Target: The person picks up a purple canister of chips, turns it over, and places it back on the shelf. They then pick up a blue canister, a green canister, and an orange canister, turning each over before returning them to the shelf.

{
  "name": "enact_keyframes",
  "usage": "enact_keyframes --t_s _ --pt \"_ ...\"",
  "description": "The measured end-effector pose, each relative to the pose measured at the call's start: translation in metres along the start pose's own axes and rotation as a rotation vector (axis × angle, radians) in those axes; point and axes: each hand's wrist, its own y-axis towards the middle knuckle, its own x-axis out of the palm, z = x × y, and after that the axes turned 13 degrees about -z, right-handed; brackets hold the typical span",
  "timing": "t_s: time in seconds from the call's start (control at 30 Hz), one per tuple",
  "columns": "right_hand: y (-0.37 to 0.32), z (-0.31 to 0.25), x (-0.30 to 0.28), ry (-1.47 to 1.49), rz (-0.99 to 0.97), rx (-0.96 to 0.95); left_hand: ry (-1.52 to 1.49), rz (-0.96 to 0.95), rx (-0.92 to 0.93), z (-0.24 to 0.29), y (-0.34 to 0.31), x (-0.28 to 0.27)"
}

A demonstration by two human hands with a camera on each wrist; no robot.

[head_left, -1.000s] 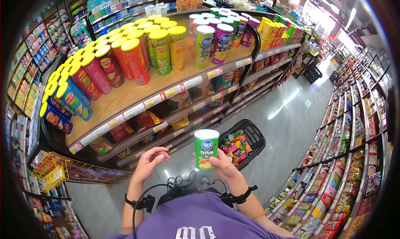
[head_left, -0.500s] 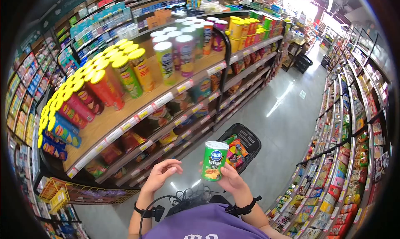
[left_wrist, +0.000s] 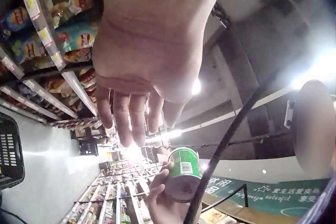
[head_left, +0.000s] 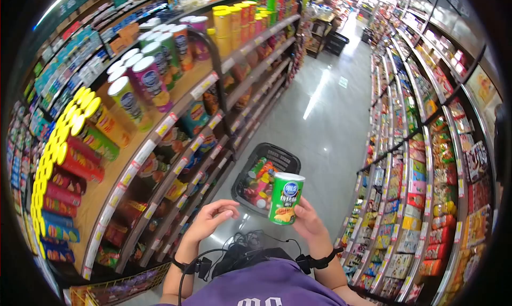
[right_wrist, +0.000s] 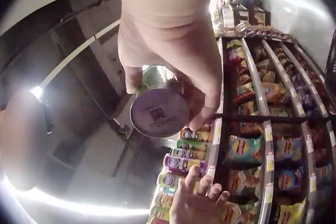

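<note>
My right hand grips a short green chip can with a white lid, its fingers and thumb round the lower side. The can stands nearly upright in front of my body, its blue label facing me. From below, the right wrist view shows the round metal base. To the left of the can and apart from it, my left hand hovers with relaxed fingers and holds nothing. In the left wrist view that hand's fingers hang loosely, with the green can beyond them.
A black shopping basket with colourful packs inside sits on the floor ahead. Along the left runs a wooden shelf of tall chip cans, with bagged snacks beneath. Another snack rack lines the right side of the grey aisle.
My view has turned to the right along the aisle, so the shelf and basket appear farther left. The right hand keeps holding the green can; the left hand stays relaxed beside it.
</note>
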Motion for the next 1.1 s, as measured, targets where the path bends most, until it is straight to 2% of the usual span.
enact_keyframes --t_s 0.13,0.23,0.4,0.53,0.67,0.87,1.0,1.1 --pt "-0.020 -0.015 -0.023 -0.024 0.150 -0.115 0.008 -0.044 -0.026 -0.004 0.042 0.001" --pt "-0.027 -0.040 -0.025 -0.030 0.173 -0.145 -0.050 -0.087 -0.027 -0.006 0.074 0.011" --pt "-0.053 -0.063 -0.080 -0.017 0.198 -0.159 -0.049 -0.186 -0.044 -0.006 0.142 0.040" --pt "-0.067 -0.113 -0.140 -0.032 0.141 -0.116 -0.001 -0.191 -0.030 0.003 0.211 0.076" --pt "-0.080 -0.186 -0.192 -0.097 0.108 -0.090 0.054 -0.151 0.006 -0.009 0.287 0.123" --pt "-0.107 -0.259 -0.266 -0.128 0.165 -0.089 -0.025 -0.137 -0.104 0.002 0.379 0.201" --pt "-0.107 -0.296 -0.302 -0.111 0.123 -0.121 0.001 -0.202 -0.056 -0.002 0.428 0.214" --pt "-0.098 -0.313 -0.331 -0.079 0.121 -0.139 0.054 -0.180 -0.097 0.009 0.459 0.212"
